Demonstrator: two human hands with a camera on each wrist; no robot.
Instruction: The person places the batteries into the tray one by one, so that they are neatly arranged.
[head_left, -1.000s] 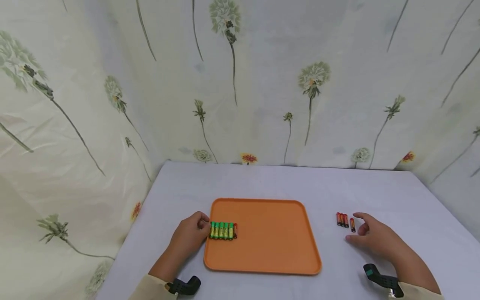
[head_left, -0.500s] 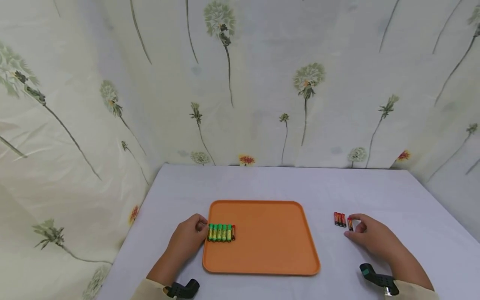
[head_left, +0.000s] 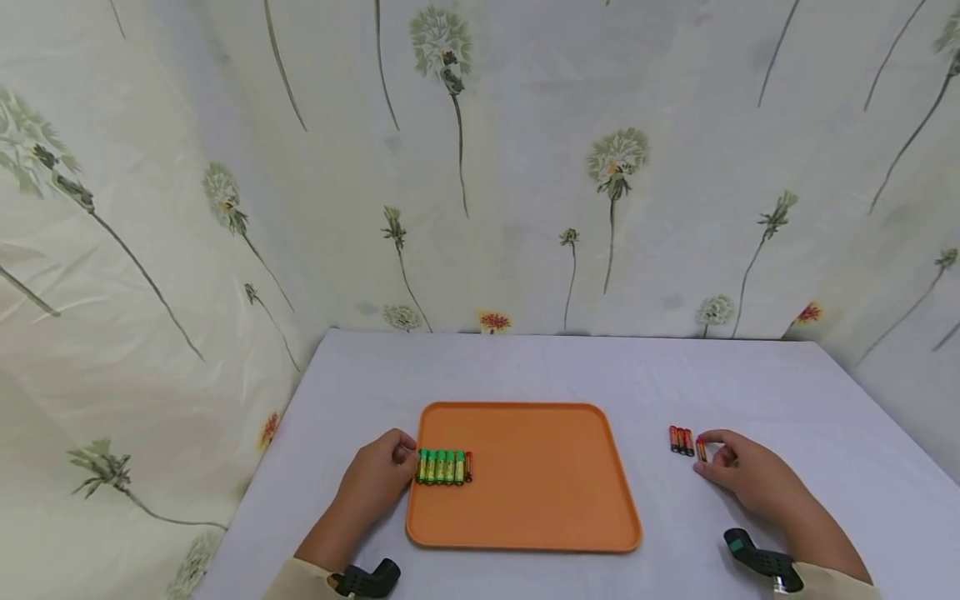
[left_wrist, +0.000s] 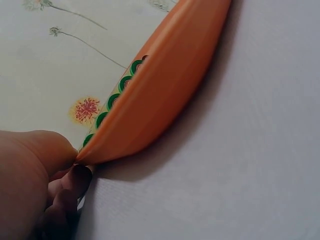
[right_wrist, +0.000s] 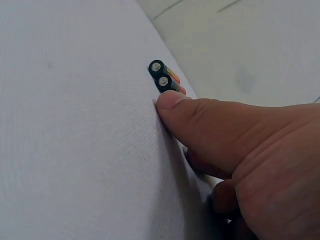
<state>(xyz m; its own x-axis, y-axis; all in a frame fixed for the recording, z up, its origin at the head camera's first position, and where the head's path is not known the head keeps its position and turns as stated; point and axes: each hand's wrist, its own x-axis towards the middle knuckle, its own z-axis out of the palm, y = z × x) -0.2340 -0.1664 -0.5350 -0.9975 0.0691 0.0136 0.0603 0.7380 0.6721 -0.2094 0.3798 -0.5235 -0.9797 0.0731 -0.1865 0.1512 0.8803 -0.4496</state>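
Note:
My left hand [head_left: 378, 473] pinches the left rim of an orange tray [head_left: 547, 487]; the left wrist view shows thumb and finger on its edge. Several green batteries [head_left: 441, 467] lie side by side on the tray by that rim, with one thinner red battery [head_left: 468, 467] at the right end of the row. On the table right of the tray, my right hand [head_left: 753, 471] pinches a red battery [head_left: 702, 451] end to end between thumb and finger. Three similar red batteries [head_left: 681, 440] lie in a row just left of it. In the right wrist view the thumb hides the held battery.
A white cloth covers the table [head_left: 570, 367]. Behind it and along the left hangs a curtain [head_left: 525, 208] printed with dandelions. Black camera mounts [head_left: 761, 558] sit on both wrists, below the sleeves' cuffs.
My right hand has moved slightly left and its thumb and finger have closed on the single red battery. The left hand has stayed at the tray's rim.

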